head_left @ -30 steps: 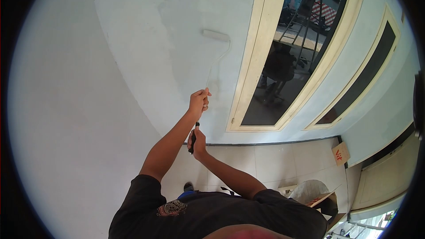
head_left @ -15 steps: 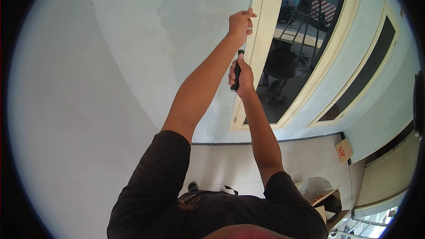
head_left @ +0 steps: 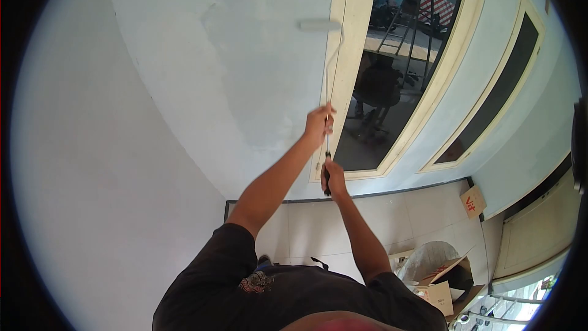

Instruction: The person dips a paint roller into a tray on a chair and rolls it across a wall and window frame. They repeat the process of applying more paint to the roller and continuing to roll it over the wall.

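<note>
A paint roller (head_left: 320,25) with a pale sleeve lies against the light blue-grey wall (head_left: 184,43), beside the cream window frame (head_left: 350,30). Its bent metal rod runs down toward me. My left hand (head_left: 318,125) is closed around that rod, partway along it. Lower down, my right hand (head_left: 334,179) wraps the black handle at the rod's end. A darker, damp-looking patch (head_left: 248,73) shows on the wall left of the rod.
Dark window glass (head_left: 373,110) reflects a ladder. A second narrow window (head_left: 490,98) is farther right. On the tiled floor (head_left: 380,217) stand a small cardboard box (head_left: 473,201) near the wall corner and an open carton (head_left: 438,297) at my right side.
Both hands have moved down toward me, pulling the roller down with them. The roller head, out of view before, now shows on the wall near the window frame.
</note>
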### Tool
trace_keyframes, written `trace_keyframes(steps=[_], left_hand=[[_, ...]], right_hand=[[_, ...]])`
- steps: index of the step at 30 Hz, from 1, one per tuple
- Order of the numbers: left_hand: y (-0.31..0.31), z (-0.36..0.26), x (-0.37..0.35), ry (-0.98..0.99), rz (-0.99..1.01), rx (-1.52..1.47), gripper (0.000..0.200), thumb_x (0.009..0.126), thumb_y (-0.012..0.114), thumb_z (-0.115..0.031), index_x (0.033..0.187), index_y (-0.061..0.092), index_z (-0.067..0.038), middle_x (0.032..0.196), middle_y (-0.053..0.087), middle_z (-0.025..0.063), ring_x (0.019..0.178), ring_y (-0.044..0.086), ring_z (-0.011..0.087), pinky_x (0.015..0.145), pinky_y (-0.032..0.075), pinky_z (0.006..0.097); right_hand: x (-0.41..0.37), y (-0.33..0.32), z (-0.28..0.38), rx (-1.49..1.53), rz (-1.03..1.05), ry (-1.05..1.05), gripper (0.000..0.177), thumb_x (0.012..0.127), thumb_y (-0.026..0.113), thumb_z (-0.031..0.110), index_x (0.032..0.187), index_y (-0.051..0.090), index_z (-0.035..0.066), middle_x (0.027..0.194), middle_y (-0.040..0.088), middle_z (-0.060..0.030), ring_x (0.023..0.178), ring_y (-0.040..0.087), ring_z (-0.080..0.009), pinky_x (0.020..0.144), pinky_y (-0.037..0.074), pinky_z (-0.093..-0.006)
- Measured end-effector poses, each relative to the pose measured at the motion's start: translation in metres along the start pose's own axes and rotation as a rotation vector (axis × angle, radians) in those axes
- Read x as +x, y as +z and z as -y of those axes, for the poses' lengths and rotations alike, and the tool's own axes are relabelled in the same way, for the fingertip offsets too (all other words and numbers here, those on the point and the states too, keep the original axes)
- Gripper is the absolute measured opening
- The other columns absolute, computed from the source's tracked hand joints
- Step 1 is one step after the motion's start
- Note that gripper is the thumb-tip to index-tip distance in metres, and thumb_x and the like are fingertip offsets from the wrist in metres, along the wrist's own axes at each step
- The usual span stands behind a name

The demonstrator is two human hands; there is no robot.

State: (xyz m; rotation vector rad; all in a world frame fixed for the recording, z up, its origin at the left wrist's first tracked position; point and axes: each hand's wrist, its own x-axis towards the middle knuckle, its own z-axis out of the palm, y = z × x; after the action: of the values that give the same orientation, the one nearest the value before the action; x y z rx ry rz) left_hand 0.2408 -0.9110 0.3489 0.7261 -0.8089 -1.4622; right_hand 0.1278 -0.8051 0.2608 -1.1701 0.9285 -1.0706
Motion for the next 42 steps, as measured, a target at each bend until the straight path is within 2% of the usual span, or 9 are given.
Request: trace_keyframes(steps=[8,11,12,19,22,27,35,39,42], left_hand=[[0.142,-0.292,0.08,0.525,0.108,0.081,0.03,0.094,0.062,-0.032,0.088,0.065,-0.002,0.058,0.038,-0.0039,0.05,0.031,0.0073,0.042,0.022,0.0232],[0.138,-0.29,0.081,0.516,0.113,0.12,0.032,0.094,0.061,-0.034,0.095,0.06,-0.002,0.057,0.034,-0.0051,0.049,0.028,0.0063,0.041,0.018,0.0218],[0.126,-0.271,0.079,0.49,0.067,0.137,0.03,0.094,0.062,-0.034,0.087,0.064,-0.004,0.059,0.039,-0.0036,0.05,0.031,0.0065,0.042,0.023,0.0229],[-0.02,-0.005,0.003,0.083,-0.128,0.155,0.033,0.095,0.059,-0.037,0.082,0.061,-0.007,0.05,0.041,-0.0018,0.037,0.034,0.0083,0.036,0.029,0.0265],[-0.048,0.049,-0.035,-0.115,-0.188,0.176,0.036,0.097,0.056,-0.038,0.082,0.06,-0.005,0.052,0.04,-0.0013,0.04,0.031,0.0092,0.038,0.029,0.0264],[-0.001,-0.022,0.01,0.164,-0.104,0.182,0.036,0.097,0.055,-0.038,0.081,0.061,-0.006,0.052,0.042,-0.0005,0.039,0.034,0.0086,0.037,0.03,0.0265],[0.142,-0.328,0.074,0.503,0.105,0.108,0.035,0.096,0.058,-0.038,0.093,0.056,-0.004,0.058,0.033,-0.0052,0.048,0.028,0.0072,0.042,0.022,0.0225],[0.119,-0.314,0.074,0.494,0.051,0.145,0.032,0.096,0.057,-0.033,0.086,0.06,-0.002,0.056,0.037,-0.0022,0.048,0.031,0.0078,0.041,0.025,0.0238],[0.065,-0.218,0.054,0.435,-0.041,0.249,0.04,0.094,0.059,-0.041,0.083,0.059,-0.003,0.054,0.042,0.001,0.043,0.033,0.0105,0.039,0.029,0.0276]], right_hand=[[0.107,0.085,0.274,0.207,0.2,-0.242,0.048,0.097,0.046,0.052,0.072,0.046,0.01,0.047,0.041,-0.0026,0.034,0.039,-0.0136,0.035,0.033,-0.028],[0.109,0.087,0.276,0.181,0.193,-0.264,0.049,0.098,0.043,0.053,0.073,0.046,0.011,0.046,0.041,-0.0029,0.034,0.04,-0.016,0.035,0.034,-0.0293],[0.111,0.079,0.249,0.165,0.194,-0.258,0.049,0.098,0.043,0.053,0.073,0.046,0.011,0.046,0.041,-0.0029,0.034,0.039,-0.016,0.035,0.034,-0.0294],[0.023,0.018,-0.03,0.096,0.078,0.006,0.052,0.102,0.036,0.045,0.065,0.047,0.01,0.043,0.041,-0.0027,0.033,0.039,-0.0138,0.034,0.031,-0.0277],[-0.022,0.015,-0.083,0.026,-0.001,0.114,0.053,0.101,0.038,0.048,0.065,0.045,0.01,0.045,0.042,-0.0027,0.034,0.042,-0.0136,0.033,0.035,-0.0273],[0.025,0.005,0.007,-0.083,0.054,-0.061,0.057,0.101,0.036,0.048,0.06,0.045,0.009,0.044,0.042,-0.0035,0.035,0.042,-0.0144,0.035,0.035,-0.0284],[0.106,0.086,0.311,0.034,0.238,-0.247,0.05,0.097,0.044,0.055,0.072,0.045,0.011,0.049,0.042,-0.0029,0.036,0.039,-0.0165,0.038,0.035,-0.0304],[0.111,0.095,0.282,0.058,0.263,-0.255,0.049,0.096,0.045,0.056,0.075,0.044,0.012,0.049,0.041,-0.0025,0.037,0.04,-0.0161,0.039,0.036,-0.0307],[0.09,0.067,0.186,0.158,0.312,-0.072,0.048,0.097,0.046,0.054,0.073,0.046,0.012,0.048,0.042,-0.0028,0.035,0.041,-0.0159,0.036,0.036,-0.0295]])
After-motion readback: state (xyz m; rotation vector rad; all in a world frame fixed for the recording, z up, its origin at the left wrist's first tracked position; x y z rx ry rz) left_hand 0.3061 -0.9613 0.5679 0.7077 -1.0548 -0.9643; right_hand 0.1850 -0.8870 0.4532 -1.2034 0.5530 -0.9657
